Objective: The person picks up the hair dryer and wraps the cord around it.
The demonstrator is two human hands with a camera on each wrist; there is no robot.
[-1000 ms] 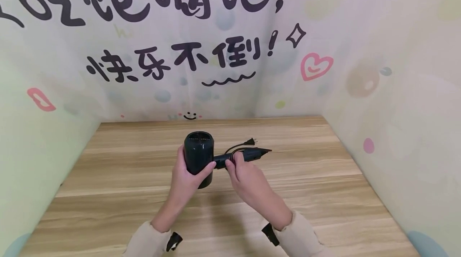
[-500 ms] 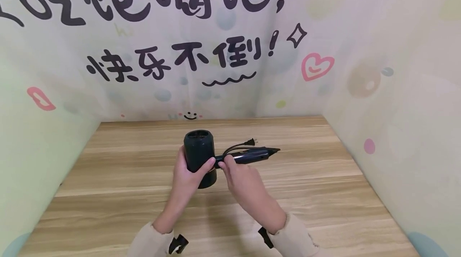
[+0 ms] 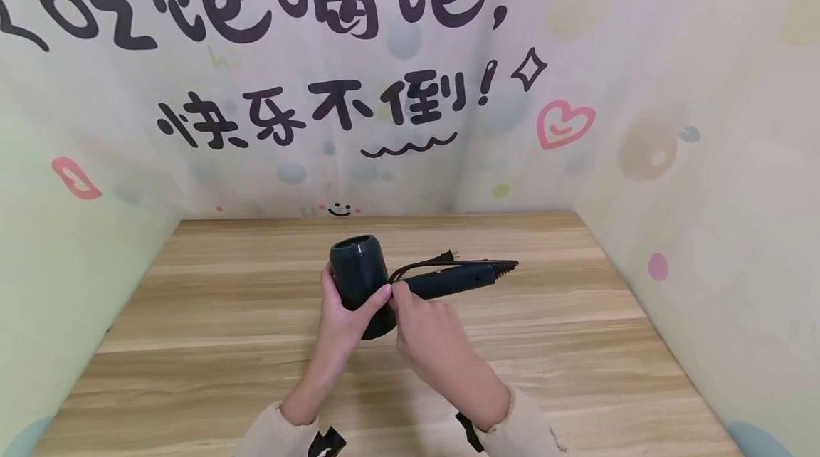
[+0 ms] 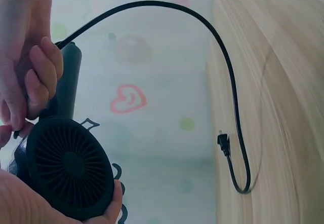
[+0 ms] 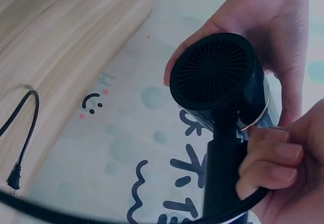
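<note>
My left hand [image 3: 342, 325] grips the dark hair dryer [image 3: 360, 272] round its barrel, thumb on the near side. The handle [image 3: 458, 281] points right. At the joint between barrel and handle, my right hand [image 3: 435, 339] pinches the black power cord [image 4: 235, 82] with curled fingers. From the handle's tail the cord runs back along the handle to those fingers. Its free part arches out in the left wrist view and ends in a two-pin plug [image 4: 223, 143]. Both wrist views show the round slotted grille [image 5: 215, 72] on the barrel's end. The right fingertips are partly hidden in the head view.
Below the hands lies a wood-grain table [image 3: 224, 300]. A printed cloth backdrop [image 3: 288, 172] with dark lettering stands behind it, and pale walls flank both sides. Black straps [image 3: 327, 443] sit at the sleeve cuffs.
My right hand has slid left along the handle to the joint, bringing the cord with it. The barrel has tilted a little, and the handle's tail shows farther to the right.
</note>
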